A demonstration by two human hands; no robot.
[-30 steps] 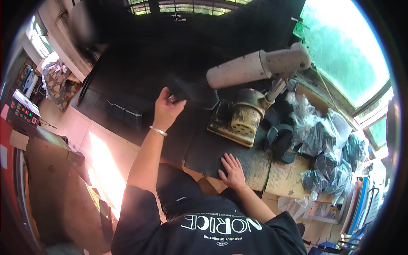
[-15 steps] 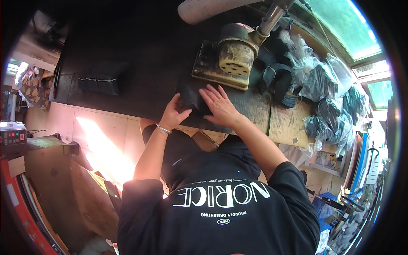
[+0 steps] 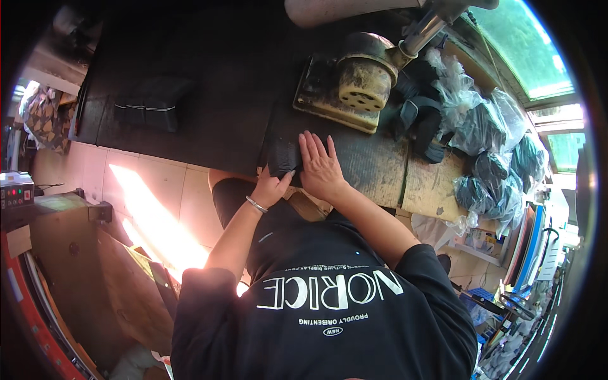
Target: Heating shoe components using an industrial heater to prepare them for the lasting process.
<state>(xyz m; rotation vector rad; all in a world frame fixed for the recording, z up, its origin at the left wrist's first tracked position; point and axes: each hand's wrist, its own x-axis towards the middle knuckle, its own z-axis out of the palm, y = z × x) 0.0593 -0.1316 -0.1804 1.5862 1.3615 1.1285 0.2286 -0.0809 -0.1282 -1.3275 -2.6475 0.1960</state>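
Note:
A small stack of black flat pieces, with fine layered edges, lies at the near edge of the dark bench. My left hand is at its near end, thumb against the end face and fingers by the left corner, partly hidden. Flat along the stack's right side lies my right hand, its fingers stretched forward and holding nothing. Just beyond my right fingertips stands a worn, cream-coloured machine head on a rectangular base plate.
A tied black bundle with pale bands sits on the bench to the left. Clear plastic bags of dark pieces crowd the right side beside loose black strips. A control box with lit buttons stands far left.
My left hand has come down from the stack's left side to its near end. My right hand has straightened alongside the stack. The whole view has shifted slightly.

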